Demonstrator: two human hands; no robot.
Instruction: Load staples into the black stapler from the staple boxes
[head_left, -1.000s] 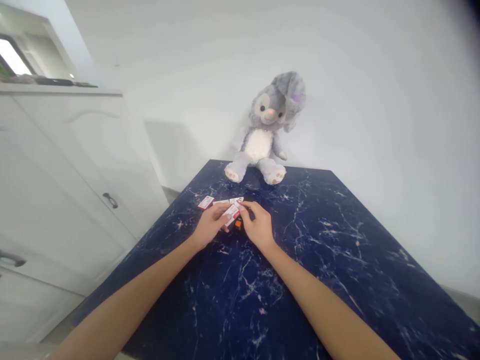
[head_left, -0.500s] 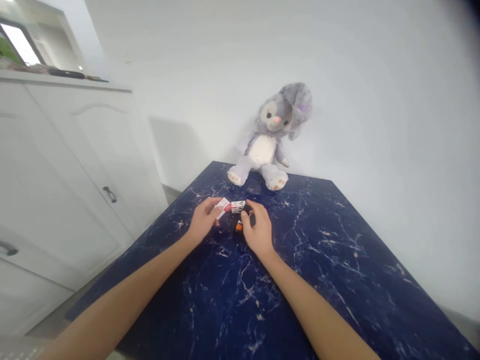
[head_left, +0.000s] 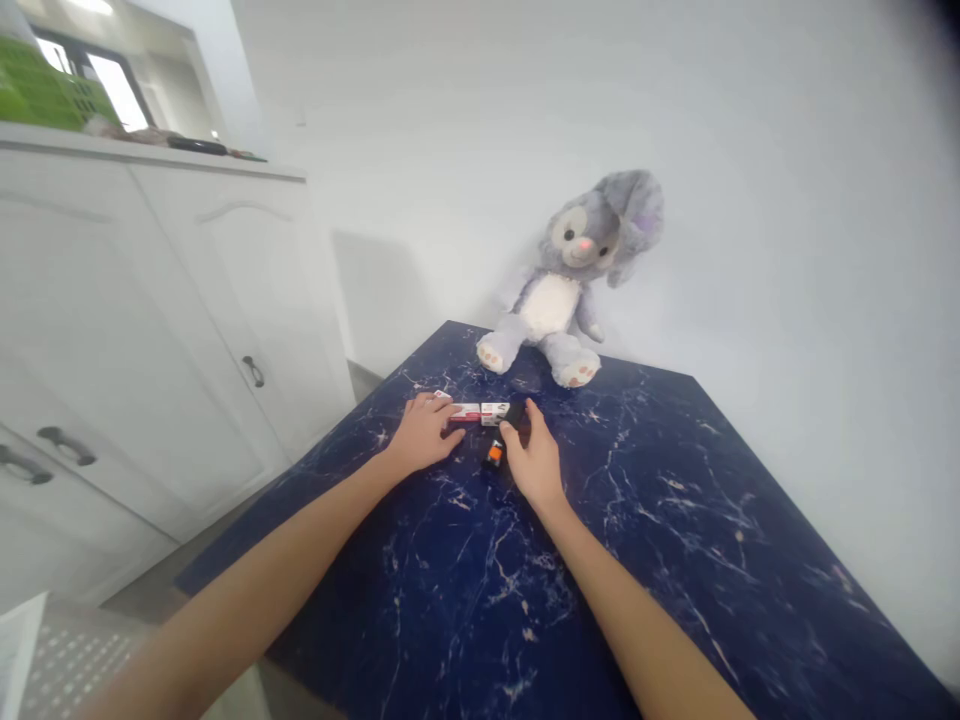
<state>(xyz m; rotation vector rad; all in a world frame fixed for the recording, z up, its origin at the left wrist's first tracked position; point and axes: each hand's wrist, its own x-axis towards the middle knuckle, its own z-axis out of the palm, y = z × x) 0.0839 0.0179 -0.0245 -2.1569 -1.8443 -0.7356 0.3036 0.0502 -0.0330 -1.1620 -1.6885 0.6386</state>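
Note:
My left hand [head_left: 427,432] lies over the left end of a small red-and-white box [head_left: 466,412], fingers stretched out and thumb apart. A second small white box with dark print [head_left: 493,413] sits end to end with it. At that box's right end, my right hand [head_left: 534,452] has its thumb and fingers closed around a small black object [head_left: 514,412], whose kind I cannot make out. Just below, beside the right thumb, is a black item with an orange patch [head_left: 495,453]. Part of a white piece [head_left: 442,396] shows behind my left fingers.
A grey plush rabbit [head_left: 559,290] sits at the back of the dark blue marbled table [head_left: 480,600], against the white wall. White cabinets [head_left: 172,330] with dark handles stand at the left, a green basket [head_left: 45,85] on top. A white perforated surface [head_left: 82,650] is at lower left.
The red-and-white box has gone from tilted in my left fingers to lying in line with the white box. My left hand has flattened over it. The view has shifted slightly left.

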